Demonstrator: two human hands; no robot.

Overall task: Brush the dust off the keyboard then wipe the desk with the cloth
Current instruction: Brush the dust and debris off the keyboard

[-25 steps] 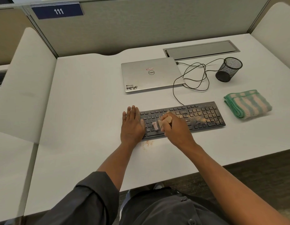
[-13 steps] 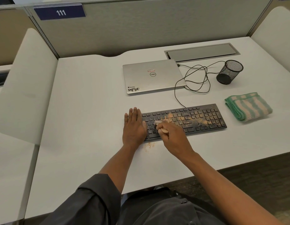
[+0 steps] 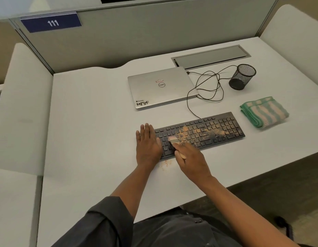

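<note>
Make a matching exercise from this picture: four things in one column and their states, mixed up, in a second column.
Things:
1. laptop
2. cloth
3. keyboard
4. brush

States:
A. folded, lying untouched on the desk
B. held in the right hand
C. closed
D. dusted with orange powder

Pairs: 1-C, 2-A, 3-D, 4-B

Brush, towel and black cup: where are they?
brush point(image 3: 172, 139), head view, on its pale bristles over the keys.
towel point(image 3: 264, 112), head view, on its striped top.
black cup point(image 3: 242, 77), head view, on its mesh side.
</note>
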